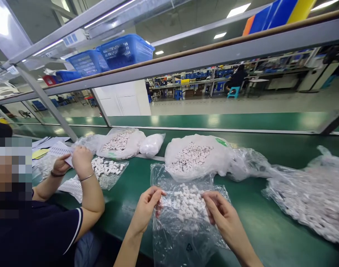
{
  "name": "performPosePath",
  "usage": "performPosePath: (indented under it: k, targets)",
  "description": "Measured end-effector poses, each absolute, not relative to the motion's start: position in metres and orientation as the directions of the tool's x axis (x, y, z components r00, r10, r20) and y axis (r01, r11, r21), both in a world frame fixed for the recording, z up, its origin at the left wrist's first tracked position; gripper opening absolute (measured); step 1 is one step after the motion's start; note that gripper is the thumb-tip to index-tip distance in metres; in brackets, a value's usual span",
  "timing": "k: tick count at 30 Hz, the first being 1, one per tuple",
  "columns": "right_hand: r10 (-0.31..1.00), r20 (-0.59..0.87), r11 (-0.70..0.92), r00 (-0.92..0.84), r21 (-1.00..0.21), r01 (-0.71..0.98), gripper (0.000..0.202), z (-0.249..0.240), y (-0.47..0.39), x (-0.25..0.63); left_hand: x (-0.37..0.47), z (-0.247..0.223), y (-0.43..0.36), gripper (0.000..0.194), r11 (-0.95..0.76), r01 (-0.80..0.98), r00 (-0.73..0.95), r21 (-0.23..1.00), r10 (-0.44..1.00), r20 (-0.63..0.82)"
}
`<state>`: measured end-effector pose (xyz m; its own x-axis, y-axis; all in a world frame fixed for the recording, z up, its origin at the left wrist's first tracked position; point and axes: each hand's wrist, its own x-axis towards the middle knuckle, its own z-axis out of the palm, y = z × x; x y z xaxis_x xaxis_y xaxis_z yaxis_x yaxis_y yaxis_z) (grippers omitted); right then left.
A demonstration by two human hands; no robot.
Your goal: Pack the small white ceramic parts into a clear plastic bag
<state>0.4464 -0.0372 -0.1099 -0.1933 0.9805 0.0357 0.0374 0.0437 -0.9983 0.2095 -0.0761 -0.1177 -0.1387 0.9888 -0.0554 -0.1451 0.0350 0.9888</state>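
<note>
In front of me lies a clear plastic bag (183,237) with a printed recycling mark near its lower end. My left hand (147,207) pinches the bag's left edge between thumb and fingers. On the other side my right hand (221,211) grips its right edge the same way. Small white plastic parts (187,200) show in a heap between the two hands; whether they are inside this bag or under its film I cannot tell. Just beyond sits a large open bag of white parts (191,157).
At left a co-worker (47,222) holds a printed sheet (59,149) beside a pile of white parts (107,167). Another full bag (121,142) and a small white bundle (152,144) stand behind. A big bag of parts (311,200) covers the right. Blue baskets (125,52) sit overhead.
</note>
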Motion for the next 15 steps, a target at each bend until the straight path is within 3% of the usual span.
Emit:
performPosePath:
  k: [5,9,12,15]
  targets:
    - [0.983,0.081,0.096,-0.162,-0.991,0.088,0.035,-0.108,-0.042,0.45,0.202,-0.117,-0.076,0.038,-0.009,-0.02,-0.194,1.0,0.981,0.005]
    - [0.95,0.074,0.146,-0.304,-0.965,0.22,0.034,-0.117,-0.04,0.456,0.199,-0.101,-0.08,0.054,-0.069,0.302,-0.349,0.951,0.92,0.178]
    - [0.872,0.091,0.27,-0.481,-0.909,0.317,0.035,-0.118,-0.042,0.454,0.204,-0.082,-0.084,0.073,-0.194,0.532,-0.173,0.824,0.928,0.331]
    - [0.779,0.128,0.413,-0.614,-0.841,0.349,0.032,-0.112,-0.048,0.449,0.215,-0.064,-0.085,0.088,-0.354,0.607,0.109,0.711,0.924,0.366]
